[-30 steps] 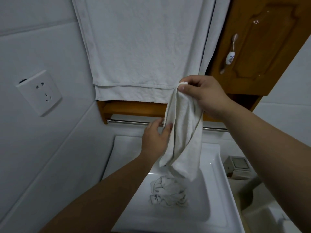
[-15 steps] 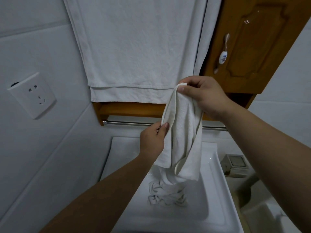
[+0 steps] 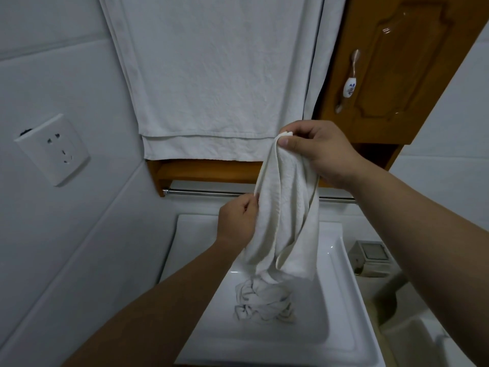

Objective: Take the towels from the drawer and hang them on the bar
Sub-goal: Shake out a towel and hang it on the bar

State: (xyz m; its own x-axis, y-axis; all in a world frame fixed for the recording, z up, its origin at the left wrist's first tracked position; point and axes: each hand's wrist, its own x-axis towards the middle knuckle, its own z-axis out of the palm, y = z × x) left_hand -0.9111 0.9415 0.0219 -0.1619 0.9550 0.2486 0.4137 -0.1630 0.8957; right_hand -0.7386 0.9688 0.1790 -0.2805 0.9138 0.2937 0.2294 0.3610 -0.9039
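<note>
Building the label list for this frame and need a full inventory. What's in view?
held towel: 1, white, centre, hanging above the drawer
crumpled towel: 1, white, in the drawer
drawer: 1, white, bottom centre
hung towel: at least 1, white, top centre, two layers showing
bar: 1, metal, under the shelf
shelf: 1, brown wood, below the hung towel
cabinet door: 1, brown wood, top right
handle: 1, metal and white, on the cabinet door
socket: 1, white, left wall
box: 1, grey, right of the drawer
left hand: 1, bare, grips the held towel's left edge
right hand: 1, bare, pinches its top
</note>
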